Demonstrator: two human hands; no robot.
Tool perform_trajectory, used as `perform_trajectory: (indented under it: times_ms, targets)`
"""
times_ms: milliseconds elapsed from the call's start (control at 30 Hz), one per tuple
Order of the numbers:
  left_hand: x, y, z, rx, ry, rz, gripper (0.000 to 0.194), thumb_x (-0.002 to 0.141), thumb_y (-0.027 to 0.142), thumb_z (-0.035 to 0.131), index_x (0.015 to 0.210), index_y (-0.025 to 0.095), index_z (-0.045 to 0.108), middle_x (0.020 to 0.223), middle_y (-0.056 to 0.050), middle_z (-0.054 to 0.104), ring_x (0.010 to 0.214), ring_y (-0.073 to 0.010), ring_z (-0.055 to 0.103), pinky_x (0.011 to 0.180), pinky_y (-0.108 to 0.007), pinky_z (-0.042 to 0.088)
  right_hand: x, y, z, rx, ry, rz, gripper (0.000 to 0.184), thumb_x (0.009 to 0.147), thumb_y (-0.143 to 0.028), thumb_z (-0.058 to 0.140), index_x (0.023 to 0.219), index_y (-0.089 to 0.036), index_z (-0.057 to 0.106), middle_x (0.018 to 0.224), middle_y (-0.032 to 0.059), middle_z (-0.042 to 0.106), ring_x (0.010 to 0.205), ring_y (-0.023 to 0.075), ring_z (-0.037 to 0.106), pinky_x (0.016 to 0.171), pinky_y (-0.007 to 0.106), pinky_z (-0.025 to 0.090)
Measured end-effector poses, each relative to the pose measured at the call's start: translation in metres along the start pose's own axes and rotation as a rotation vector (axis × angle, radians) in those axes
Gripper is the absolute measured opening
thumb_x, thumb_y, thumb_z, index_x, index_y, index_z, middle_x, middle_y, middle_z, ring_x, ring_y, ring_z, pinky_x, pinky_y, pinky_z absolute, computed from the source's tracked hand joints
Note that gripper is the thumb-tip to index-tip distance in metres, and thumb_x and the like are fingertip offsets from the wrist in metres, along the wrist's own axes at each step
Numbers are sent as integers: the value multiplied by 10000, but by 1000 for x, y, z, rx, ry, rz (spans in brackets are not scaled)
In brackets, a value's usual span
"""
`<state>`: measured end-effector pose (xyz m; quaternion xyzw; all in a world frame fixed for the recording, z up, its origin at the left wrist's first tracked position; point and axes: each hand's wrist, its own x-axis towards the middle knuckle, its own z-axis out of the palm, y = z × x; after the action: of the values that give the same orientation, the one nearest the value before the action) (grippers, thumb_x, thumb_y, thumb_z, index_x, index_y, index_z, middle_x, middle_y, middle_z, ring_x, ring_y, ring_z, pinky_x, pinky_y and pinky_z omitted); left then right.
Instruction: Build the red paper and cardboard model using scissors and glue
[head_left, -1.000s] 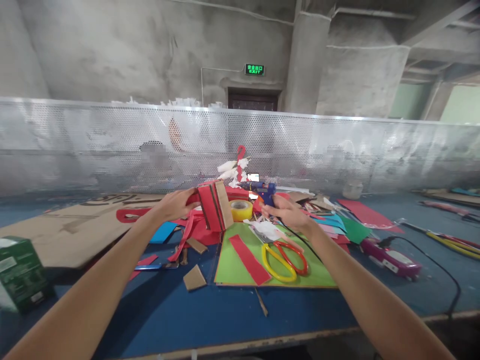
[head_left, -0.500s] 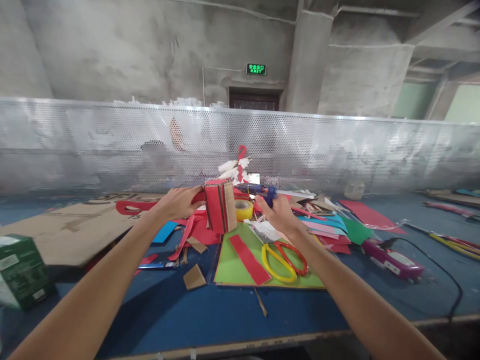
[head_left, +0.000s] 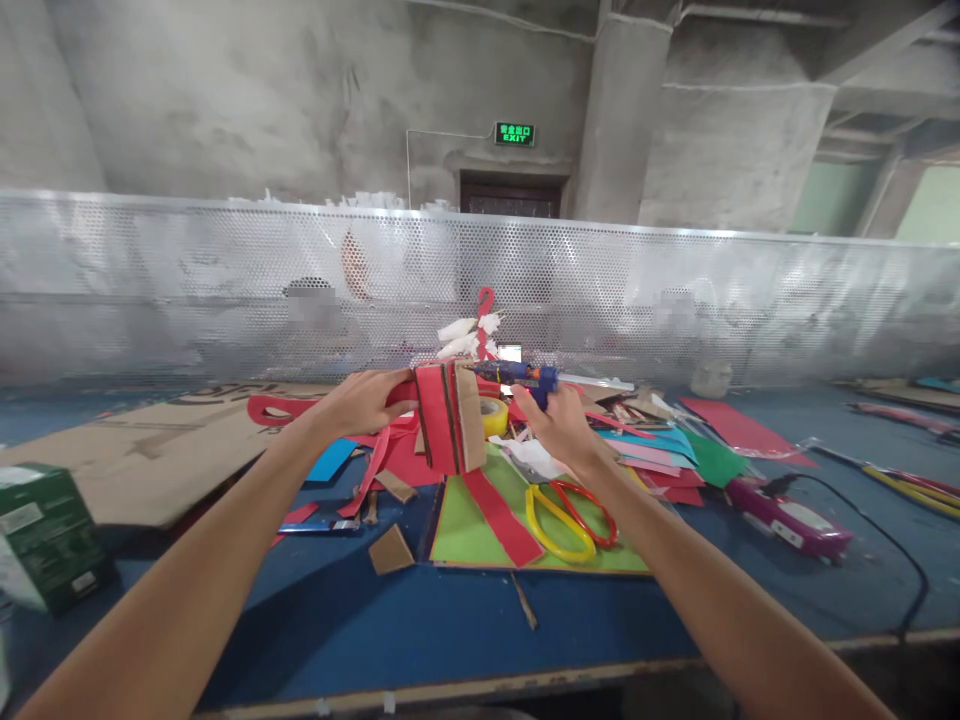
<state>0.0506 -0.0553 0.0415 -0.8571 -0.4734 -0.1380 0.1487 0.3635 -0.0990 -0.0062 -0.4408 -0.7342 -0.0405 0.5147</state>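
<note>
My left hand is closed on a red piece with a looped end that is joined to a layered block of red-faced cardboard. A bare brown cardboard side of the block faces right. In my right hand is a blue glue gun, its tip at the upper edge of that brown side. Whether the tip touches the cardboard I cannot tell. Below the block, a red paper strip lies on a green sheet, beside scissors with yellow and red handles.
A green box stands at the left by a big cardboard sheet. Behind the block are a yellow tape roll and white flowers. Coloured paper and a purple corded device lie to the right. A perforated metal screen spans the back.
The glue gun's tip has come to the block's brown upper edge. My left hand has turned the block slightly and moved it a little right.
</note>
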Motion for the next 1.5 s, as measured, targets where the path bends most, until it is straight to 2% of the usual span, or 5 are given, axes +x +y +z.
perform_trajectory:
  times_ms: [267, 533, 700, 967, 1500]
  targets:
    - [0, -3, 2, -41, 16, 43, 569, 959, 552, 438, 1377, 190, 573, 1254, -156, 721, 1124, -367, 680, 917, -446, 507, 0, -6, -2, 20, -24, 49, 467, 944, -586, 452, 657, -217, 462, 584, 16, 501, 603, 168, 513, 577, 260, 374]
    - [-1, -14, 2, -101, 35, 13, 628, 957, 587, 421, 1445, 209, 537, 1246, -138, 727, 1138, -373, 676, 928, -444, 501, -2, -4, -9, 95, -228, 43, 407, 926, -568, 499, 768, -198, 568, 661, 15, 566, 644, 165, 511, 611, 272, 395]
    - [-1, -10, 4, -74, -8, 15, 603, 955, 584, 433, 1391, 193, 576, 1242, -157, 723, 1123, -372, 679, 928, -440, 501, -3, -3, -9, 155, -173, 10, 443, 934, -589, 489, 725, -200, 525, 618, 1, 518, 600, 153, 489, 586, 265, 376]
    - [1, -7, 8, -49, -4, 36, 612, 954, 575, 462, 1420, 193, 564, 1276, -173, 709, 1147, -370, 670, 953, -451, 490, -2, -1, -6, -7, -42, -9, 456, 962, -571, 456, 679, -213, 472, 592, 11, 535, 584, 165, 512, 600, 272, 348]
    - [-1, -10, 3, -76, -5, 34, 584, 957, 561, 441, 1378, 182, 583, 1255, -159, 719, 1137, -369, 675, 926, -442, 502, -3, -10, -5, -101, -141, -14, 471, 973, -543, 426, 646, -212, 500, 614, 54, 597, 616, 190, 570, 616, 273, 366]
